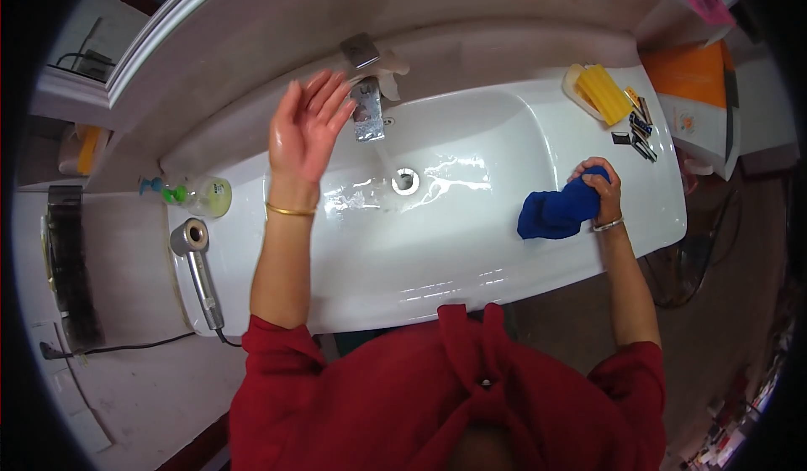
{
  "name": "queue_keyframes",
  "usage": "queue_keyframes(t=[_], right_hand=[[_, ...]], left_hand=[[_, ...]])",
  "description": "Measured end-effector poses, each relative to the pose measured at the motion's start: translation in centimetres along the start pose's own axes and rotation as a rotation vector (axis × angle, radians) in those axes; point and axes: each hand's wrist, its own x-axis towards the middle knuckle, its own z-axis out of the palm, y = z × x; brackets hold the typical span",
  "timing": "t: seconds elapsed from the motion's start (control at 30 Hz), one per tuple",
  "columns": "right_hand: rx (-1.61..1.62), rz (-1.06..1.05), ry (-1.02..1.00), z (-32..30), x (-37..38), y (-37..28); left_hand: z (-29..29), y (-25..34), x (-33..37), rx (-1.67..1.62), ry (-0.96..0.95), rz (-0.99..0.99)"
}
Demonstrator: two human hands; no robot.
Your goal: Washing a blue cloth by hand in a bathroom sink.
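Observation:
My left hand [313, 126] is raised palm up beside the faucet [367, 110], fingers stretched out and nothing in it. The palm looks wet. Water seems to run from the spout into the white sink [353, 257], whose round drain [405, 182] lies just below. At the right side of the basin, my right hand [607, 189] is closed around a bunched blue cloth [559, 209]. The cloth hangs over the inner slope of the basin; its exact kind I cannot make out.
On the left ledge stand a pump bottle [217, 195] with yellowish liquid and a grey hair dryer [200, 273] with a cord. A yellow ridged block [603, 93] sits in a dish at the right, beside several small dark clips [641, 131]. An orange-and-white box [689, 84] stands beyond.

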Motion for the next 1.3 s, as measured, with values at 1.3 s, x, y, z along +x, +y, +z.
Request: queue_keyframes(t=[1.3], right_hand=[[0.030,0.007,-0.010,-0.1,0.2,0.4]], left_hand=[[-4.6,-14.9,-0.1,-0.247,-0.118,-0.528]])
